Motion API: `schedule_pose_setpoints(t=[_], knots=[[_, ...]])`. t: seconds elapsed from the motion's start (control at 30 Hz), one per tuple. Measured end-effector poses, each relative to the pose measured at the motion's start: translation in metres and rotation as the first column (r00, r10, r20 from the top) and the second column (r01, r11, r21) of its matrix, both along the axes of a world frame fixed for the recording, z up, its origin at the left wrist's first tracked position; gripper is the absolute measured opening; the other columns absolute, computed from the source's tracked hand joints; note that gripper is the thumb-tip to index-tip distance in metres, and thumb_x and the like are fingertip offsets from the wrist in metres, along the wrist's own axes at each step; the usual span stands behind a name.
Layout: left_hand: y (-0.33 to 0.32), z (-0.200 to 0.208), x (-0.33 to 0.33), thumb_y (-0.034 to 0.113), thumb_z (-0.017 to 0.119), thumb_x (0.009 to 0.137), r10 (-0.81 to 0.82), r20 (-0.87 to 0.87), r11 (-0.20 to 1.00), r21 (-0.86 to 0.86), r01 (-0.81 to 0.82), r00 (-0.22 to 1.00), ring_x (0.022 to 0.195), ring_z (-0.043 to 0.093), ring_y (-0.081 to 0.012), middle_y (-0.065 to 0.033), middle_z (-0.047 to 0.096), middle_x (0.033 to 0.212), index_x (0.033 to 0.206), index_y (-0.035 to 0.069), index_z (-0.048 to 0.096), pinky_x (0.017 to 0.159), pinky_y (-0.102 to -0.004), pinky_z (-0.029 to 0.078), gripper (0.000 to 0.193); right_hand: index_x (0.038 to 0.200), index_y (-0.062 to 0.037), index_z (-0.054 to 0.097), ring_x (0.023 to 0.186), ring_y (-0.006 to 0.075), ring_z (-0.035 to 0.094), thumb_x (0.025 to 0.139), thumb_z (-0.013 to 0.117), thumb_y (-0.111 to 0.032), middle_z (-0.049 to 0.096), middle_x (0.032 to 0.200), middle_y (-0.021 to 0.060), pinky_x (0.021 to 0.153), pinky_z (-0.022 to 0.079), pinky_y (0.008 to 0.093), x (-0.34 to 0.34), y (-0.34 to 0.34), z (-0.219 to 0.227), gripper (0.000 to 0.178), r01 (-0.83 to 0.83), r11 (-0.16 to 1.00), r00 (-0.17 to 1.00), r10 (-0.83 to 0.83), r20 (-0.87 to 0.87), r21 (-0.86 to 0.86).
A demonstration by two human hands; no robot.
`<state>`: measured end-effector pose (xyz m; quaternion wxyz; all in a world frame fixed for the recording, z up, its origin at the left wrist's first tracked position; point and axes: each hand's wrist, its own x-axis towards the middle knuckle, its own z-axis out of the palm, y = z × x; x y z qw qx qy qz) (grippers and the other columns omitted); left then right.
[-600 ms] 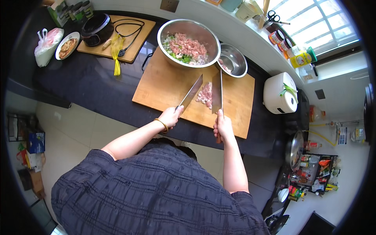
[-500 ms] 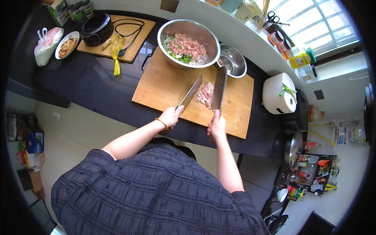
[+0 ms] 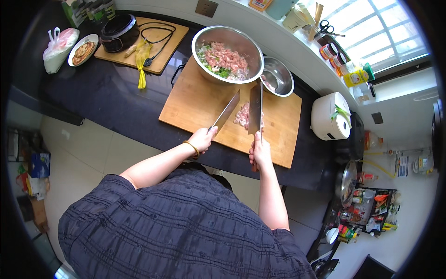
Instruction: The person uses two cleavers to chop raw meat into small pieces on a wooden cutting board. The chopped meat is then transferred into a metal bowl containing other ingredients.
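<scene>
A cleaver is gripped by its handle in my left hand, its blade slanting up and away to the right. My right hand is closed round the handle of a second cleaver, whose broad blade points away from me. Chopped pink meat lies on the wooden cutting board, and the right blade covers part of it. At the board's far edge stands a large steel bowl with minced meat, chopped greens and white bits. Beside it a smaller steel bowl holds a few meat pieces.
A white rice cooker stands to the right. Toward the left are a second board with a black pot and its cord, a yellow bag, a plate of flat cakes and a white plastic bag. Jars line the windowsill.
The right cleaver has shifted left, from the meat's right side to over it, and its blade has turned. My left hand and its cleaver stay almost where they were.
</scene>
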<state>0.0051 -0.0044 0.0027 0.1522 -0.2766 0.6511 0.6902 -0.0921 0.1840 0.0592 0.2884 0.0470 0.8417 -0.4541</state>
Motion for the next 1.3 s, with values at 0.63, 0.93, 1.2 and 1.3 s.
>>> schedule_pose_setpoints(t=[0.63, 0.93, 1.2, 1.3], knots=[[-0.003, 0.000, -0.003, 0.049, 0.035, 0.089, -0.002, -0.009, 1.000, 0.007, 0.002, 1.000, 0.038, 0.040, -0.0097, -0.0001, 0.041, 0.052, 0.071, 0.004, 0.044, 0.034, -0.0247, 0.036, 0.049, 0.066, -0.0059, 0.041, 0.032, 0.0128, 0.038, 0.088, 0.037, -0.050, 0.041, 0.046, 0.0037, 0.031, 0.033, 0.0272, 0.010, 0.014, -0.027, 0.050, -0.006, 1.000, 0.989, 0.007, -0.146, 0.010], [-0.001, -0.006, -0.005, 0.051, 0.032, 0.089, 0.012, -0.025, 0.999, -0.030, -0.013, 1.000, 0.034, 0.042, -0.0149, -0.0038, 0.042, 0.048, 0.068, 0.004, 0.045, 0.034, -0.0288, 0.037, 0.053, 0.066, -0.0069, 0.040, 0.032, 0.0125, 0.036, 0.088, 0.034, -0.053, 0.038, 0.045, 0.0022, 0.030, 0.031, 0.0266, 0.008, 0.029, -0.023, 0.052, 0.046, 0.998, 0.990, -0.050, -0.131, -0.037], [-0.001, 0.001, -0.004, 0.050, 0.036, 0.089, 0.006, 0.000, 1.000, 0.001, -0.006, 1.000, 0.038, 0.039, -0.0098, 0.0005, 0.040, 0.051, 0.070, 0.005, 0.044, 0.034, -0.0254, 0.035, 0.049, 0.065, -0.0066, 0.041, 0.032, 0.0125, 0.038, 0.088, 0.037, -0.051, 0.041, 0.046, 0.0028, 0.030, 0.033, 0.0279, 0.006, 0.025, -0.027, 0.050, 0.032, 0.999, 0.992, -0.030, -0.126, 0.017], [-0.002, 0.003, -0.007, 0.050, 0.035, 0.089, 0.015, -0.019, 1.000, 0.005, -0.014, 1.000, 0.037, 0.040, -0.0110, -0.0005, 0.040, 0.050, 0.070, 0.005, 0.044, 0.035, -0.0261, 0.036, 0.049, 0.066, -0.0060, 0.043, 0.033, 0.0133, 0.039, 0.088, 0.038, -0.050, 0.043, 0.047, 0.0038, 0.031, 0.035, 0.0290, 0.006, 0.022, -0.030, 0.049, -0.025, 0.989, 1.000, 0.024, 0.009, 0.147]])
